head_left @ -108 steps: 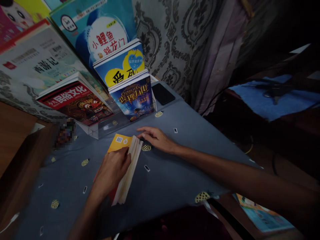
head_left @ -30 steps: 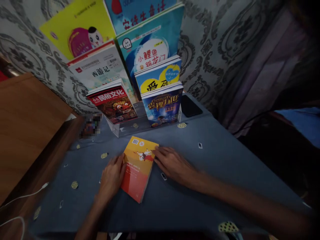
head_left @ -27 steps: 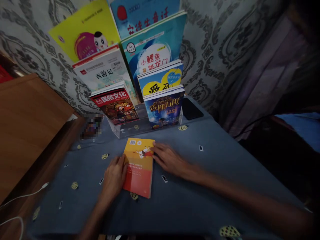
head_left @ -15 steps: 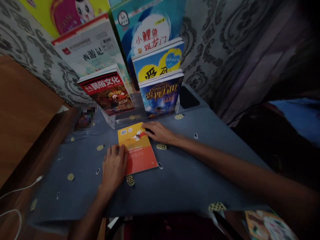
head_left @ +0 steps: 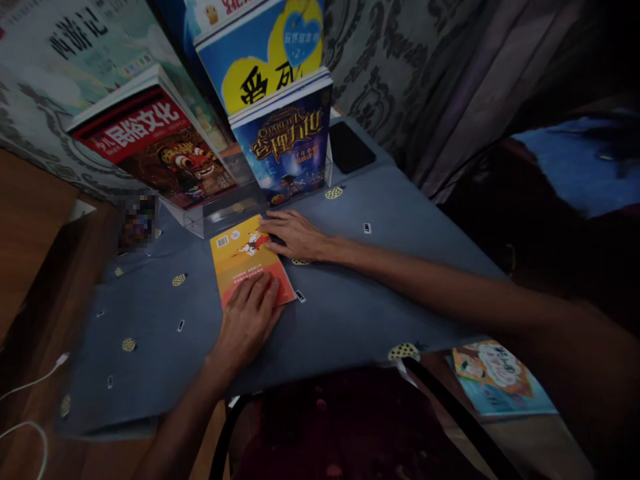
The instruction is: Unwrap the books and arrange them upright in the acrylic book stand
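A thin orange and yellow book lies flat, back cover up, on the blue-grey tablecloth just in front of a clear display stand. My left hand rests flat on the book's near end, fingers stretched out. My right hand lies on the book's far right corner, fingers extended along its edge. Neither hand grips anything.
The stand holds upright books: a red one, a dark blue one and a blue and yellow one behind. A black phone lies beside it. Another book lies on the floor at right. A white cable trails at left.
The book has slid away from me toward the clear stand and turned a little. My left hand moved from the book's left edge onto its near end. The view shifted down.
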The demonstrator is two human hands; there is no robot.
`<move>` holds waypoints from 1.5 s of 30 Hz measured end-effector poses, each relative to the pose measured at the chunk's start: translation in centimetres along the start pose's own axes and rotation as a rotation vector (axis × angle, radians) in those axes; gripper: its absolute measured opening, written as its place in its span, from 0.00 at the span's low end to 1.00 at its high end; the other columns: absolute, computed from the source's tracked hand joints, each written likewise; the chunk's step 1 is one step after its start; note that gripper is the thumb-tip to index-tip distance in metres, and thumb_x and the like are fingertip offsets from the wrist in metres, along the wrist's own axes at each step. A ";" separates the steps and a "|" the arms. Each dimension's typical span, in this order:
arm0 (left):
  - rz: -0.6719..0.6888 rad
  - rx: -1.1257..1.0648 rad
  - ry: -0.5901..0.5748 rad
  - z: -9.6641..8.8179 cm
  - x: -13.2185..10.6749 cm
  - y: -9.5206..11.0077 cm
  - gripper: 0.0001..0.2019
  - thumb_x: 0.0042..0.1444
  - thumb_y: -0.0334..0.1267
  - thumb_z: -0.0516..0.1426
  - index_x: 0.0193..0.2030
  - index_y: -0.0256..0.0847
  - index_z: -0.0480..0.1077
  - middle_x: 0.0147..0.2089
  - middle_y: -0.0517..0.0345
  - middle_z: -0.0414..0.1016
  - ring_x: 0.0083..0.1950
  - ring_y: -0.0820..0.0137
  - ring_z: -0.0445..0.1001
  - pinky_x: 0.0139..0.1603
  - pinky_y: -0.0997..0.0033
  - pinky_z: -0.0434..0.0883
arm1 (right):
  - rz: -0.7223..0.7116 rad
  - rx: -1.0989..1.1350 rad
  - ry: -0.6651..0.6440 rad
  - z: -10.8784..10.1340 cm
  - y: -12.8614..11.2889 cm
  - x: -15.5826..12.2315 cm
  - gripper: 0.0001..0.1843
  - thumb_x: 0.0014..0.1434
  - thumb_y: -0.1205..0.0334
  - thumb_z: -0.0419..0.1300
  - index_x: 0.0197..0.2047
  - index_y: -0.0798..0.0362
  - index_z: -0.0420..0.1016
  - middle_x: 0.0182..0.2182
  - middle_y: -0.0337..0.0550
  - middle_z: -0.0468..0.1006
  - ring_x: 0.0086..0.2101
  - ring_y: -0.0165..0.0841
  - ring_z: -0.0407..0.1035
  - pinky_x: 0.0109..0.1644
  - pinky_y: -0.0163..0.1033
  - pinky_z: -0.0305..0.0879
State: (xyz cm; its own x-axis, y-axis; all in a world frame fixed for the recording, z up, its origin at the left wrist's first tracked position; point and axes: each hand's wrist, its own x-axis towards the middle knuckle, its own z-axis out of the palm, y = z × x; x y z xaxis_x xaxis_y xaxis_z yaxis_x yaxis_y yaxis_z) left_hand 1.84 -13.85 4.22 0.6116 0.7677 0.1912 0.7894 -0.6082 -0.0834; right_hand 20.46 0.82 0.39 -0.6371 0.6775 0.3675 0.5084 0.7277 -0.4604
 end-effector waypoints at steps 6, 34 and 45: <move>0.015 0.017 -0.035 -0.2 0.1 0.0 0.17 0.69 0.40 0.51 0.60 0.36 0.70 0.61 0.41 0.75 0.62 0.55 0.72 0.62 0.53 0.72 | -0.141 0.094 0.012 -0.3 -1.6 -2.3 0.16 0.66 0.64 0.57 0.56 0.53 0.76 0.56 0.49 0.79 0.63 0.45 0.62 0.65 0.57 0.57; 0.048 -0.102 -0.132 -2.7 1.2 -0.5 0.14 0.70 0.35 0.49 0.54 0.37 0.73 0.56 0.47 0.79 0.58 0.59 0.78 0.55 0.58 0.78 | -0.033 0.678 -0.011 -3.2 -4.8 -7.1 0.16 0.66 0.66 0.54 0.52 0.55 0.80 0.46 0.49 0.83 0.44 0.34 0.77 0.49 0.41 0.72; 0.003 -0.218 -0.177 -3.1 1.3 -1.1 0.17 0.69 0.35 0.49 0.60 0.41 0.71 0.58 0.48 0.78 0.58 0.61 0.77 0.57 0.58 0.76 | -0.037 0.757 -0.035 -3.8 -4.9 -6.9 0.16 0.65 0.68 0.54 0.51 0.53 0.80 0.44 0.45 0.83 0.46 0.33 0.76 0.51 0.40 0.70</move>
State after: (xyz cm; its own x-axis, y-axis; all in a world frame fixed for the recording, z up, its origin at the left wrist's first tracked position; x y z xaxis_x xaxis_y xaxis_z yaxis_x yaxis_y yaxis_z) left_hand 1.61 -12.82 7.59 0.6288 0.7774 0.0157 0.7694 -0.6249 0.1321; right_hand 24.59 -7.00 3.16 -0.6705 0.6410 0.3735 -0.0426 0.4694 -0.8820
